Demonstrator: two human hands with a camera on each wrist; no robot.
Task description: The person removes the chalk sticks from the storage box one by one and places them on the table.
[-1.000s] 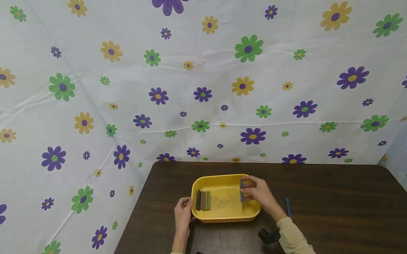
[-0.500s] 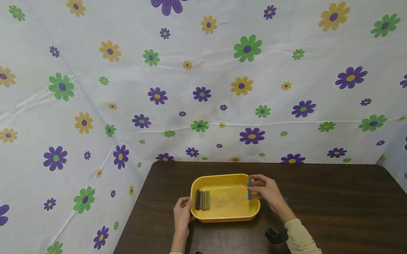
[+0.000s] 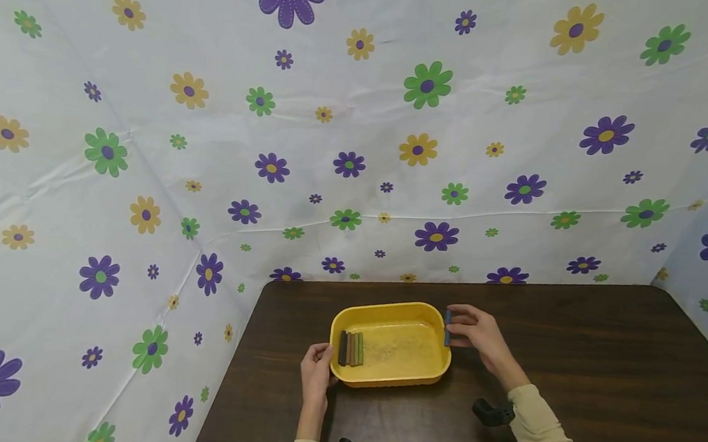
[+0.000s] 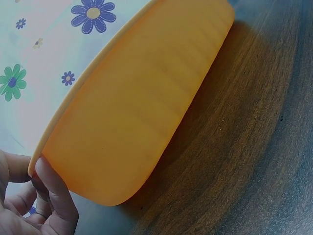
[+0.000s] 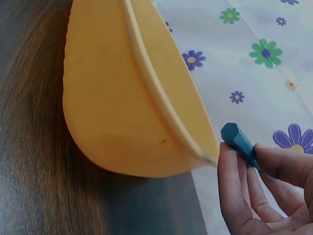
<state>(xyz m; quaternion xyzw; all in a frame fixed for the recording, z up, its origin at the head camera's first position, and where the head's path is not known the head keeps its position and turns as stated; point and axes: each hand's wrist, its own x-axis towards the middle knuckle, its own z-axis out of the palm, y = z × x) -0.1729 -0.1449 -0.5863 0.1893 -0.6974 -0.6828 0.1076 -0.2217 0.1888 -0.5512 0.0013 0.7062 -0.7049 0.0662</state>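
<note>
A yellow plastic tray point(image 3: 388, 382) stands on the table. My left hand point(image 3: 316, 371) pinches its rim at the left end, thumb and fingers on either side of the edge in the left wrist view. My right hand point(image 3: 476, 333) holds a blue crayon point(image 3: 448, 328) between thumb and fingertips, at the tray's right end. In the right wrist view the blue crayon point(image 5: 238, 141) shows a six-sided end and sits just outside the rim. Inside the tray, a black stick point(image 3: 343, 348) lies beside several brown and green crayons point(image 3: 354, 349), lined up at the left.
The dark wood table point(image 3: 597, 379) stretches to the right of the tray. A white cloth point(image 3: 311, 134) printed with flowers hangs behind and to the left. Black wrist devices point(image 3: 493, 412) sit on both forearms.
My right hand has carried the blue crayon rightward, from over the tray's inside to its right rim. Another blue stick on the table is now hidden by my right arm. The left hand holds still.
</note>
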